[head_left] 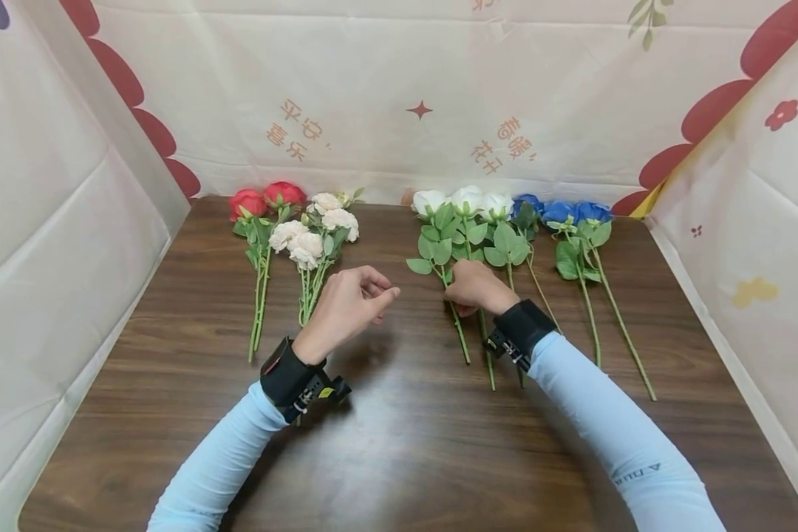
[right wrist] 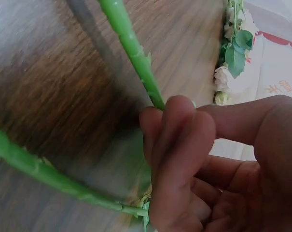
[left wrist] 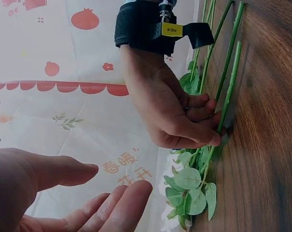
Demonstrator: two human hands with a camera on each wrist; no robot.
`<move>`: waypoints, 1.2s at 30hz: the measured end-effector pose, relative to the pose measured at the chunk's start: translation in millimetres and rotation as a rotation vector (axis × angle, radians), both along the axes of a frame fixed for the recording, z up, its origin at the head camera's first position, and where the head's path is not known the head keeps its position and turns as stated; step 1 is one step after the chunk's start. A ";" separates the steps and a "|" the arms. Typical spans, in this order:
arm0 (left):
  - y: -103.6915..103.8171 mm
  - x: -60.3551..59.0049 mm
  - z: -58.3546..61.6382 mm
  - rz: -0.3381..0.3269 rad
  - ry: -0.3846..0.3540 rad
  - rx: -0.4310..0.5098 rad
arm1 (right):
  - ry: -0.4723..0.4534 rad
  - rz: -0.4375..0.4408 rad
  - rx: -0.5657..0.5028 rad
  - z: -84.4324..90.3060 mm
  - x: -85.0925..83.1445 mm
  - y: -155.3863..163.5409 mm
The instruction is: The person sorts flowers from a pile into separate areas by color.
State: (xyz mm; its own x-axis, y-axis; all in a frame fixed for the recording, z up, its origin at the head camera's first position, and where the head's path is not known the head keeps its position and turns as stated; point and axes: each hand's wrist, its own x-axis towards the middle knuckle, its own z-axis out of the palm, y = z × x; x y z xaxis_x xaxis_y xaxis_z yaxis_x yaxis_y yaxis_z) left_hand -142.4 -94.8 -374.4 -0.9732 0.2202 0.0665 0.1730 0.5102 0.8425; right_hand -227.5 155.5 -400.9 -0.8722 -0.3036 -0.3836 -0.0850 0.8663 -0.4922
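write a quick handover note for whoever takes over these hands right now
Left hand: empty, fingers loosely curled, hovering above the brown wooden table.
Right hand: pinching the green stem of a white artificial rose.
Lying flat in a row: red roses, cream spray roses, the white roses, blue roses.
Done: no stem lifted clear yet.
Left: probably raise the pinched white rose.

Bare table [head_left: 399, 443] in front; flower stems [head_left: 592, 318] crowd the back.
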 end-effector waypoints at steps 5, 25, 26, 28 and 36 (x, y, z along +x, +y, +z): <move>0.2 0.7 1.4 0.000 -0.008 0.003 | 0.033 -0.004 0.024 -1.0 0.7 1.2; -1.8 1.8 2.5 -0.002 -0.016 -0.027 | 0.155 -0.018 0.027 8.8 20.0 -5.1; -2.0 1.9 2.8 -0.001 -0.011 -0.030 | 0.149 -0.029 -0.015 11.9 24.0 -6.0; -2.6 1.7 3.0 -0.002 0.001 -0.035 | 0.124 -0.053 -0.124 18.3 32.5 -7.2; -5.0 -0.9 4.6 -0.025 0.021 -0.025 | 0.088 -0.106 -0.403 35.0 59.0 -9.9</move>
